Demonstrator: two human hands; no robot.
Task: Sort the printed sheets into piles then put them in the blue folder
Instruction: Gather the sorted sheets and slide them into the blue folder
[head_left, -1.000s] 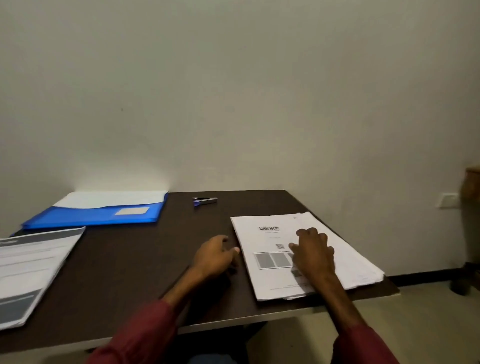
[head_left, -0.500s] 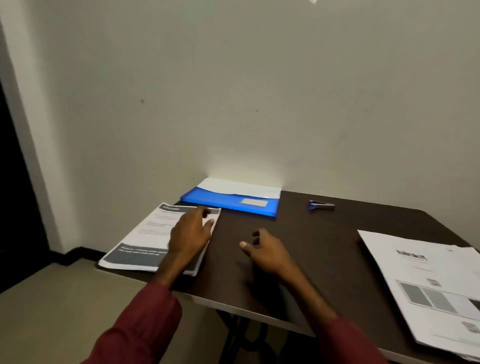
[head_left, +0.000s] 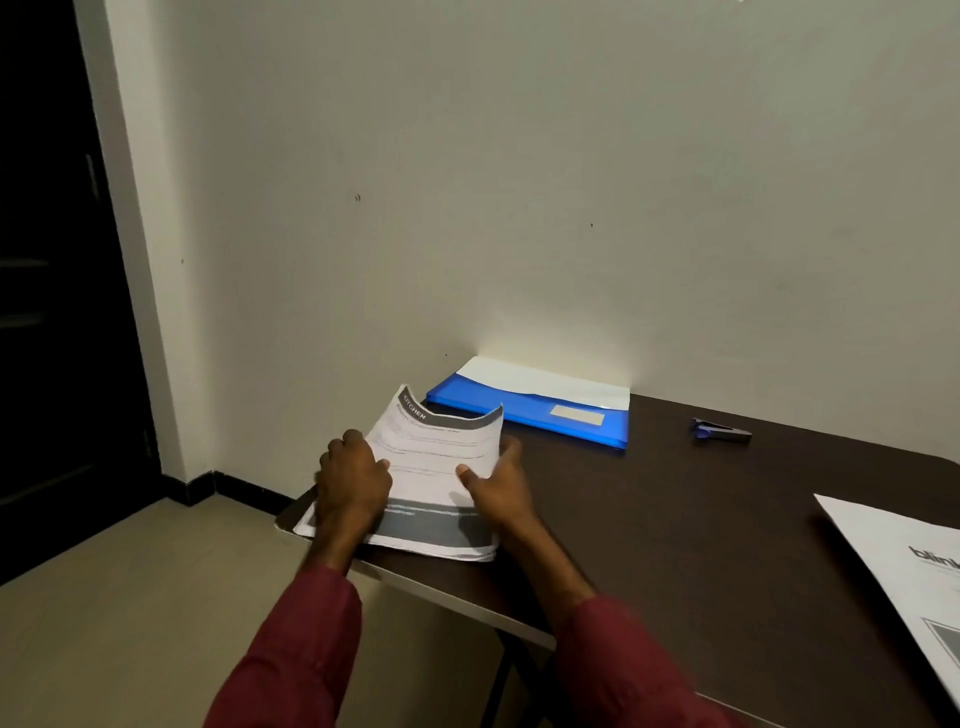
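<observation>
Fingers (head_left: 347, 446) of the left hand (head_left: 353, 483) were curled over the left edge of the KITCHEN pile (head_left: 436, 462), gripping it. The right hand (head_left: 501, 491) gripped the right edge, thumb on top and the other fingers tucked behind the paper. This pile sat at the near left corner of the table (head_left: 675, 519), its near end on the wood and its far end lifted and curling upward.

Half a second before, the pile had lain flat with the left hand spread on top, and the right hand had hovered over bare table holding nothing. The view had also swung left, so less of the second pile (head_left: 904, 571) showed.

That second pile was cut off by the right edge, with only the letters "blin" of its heading readable. The small print on the KITCHEN pile was too blurred to read. How many sheets the hands held I could not tell.

The blue folder (head_left: 530, 413) lay at the far edge against the wall (head_left: 519, 208), just beyond the lifted pile. It was glossy plastic with a pale label, and white sheets showed along its far side. A small dark clip tool (head_left: 721, 430) lay to its right. The table was dark matt wood with a pale edge band. The sheets were white with grey bands. Maroon sleeves (head_left: 291, 654) covered both forearms. A dark door (head_left: 47, 260) stood at the left above a beige tiled floor (head_left: 130, 597).
</observation>
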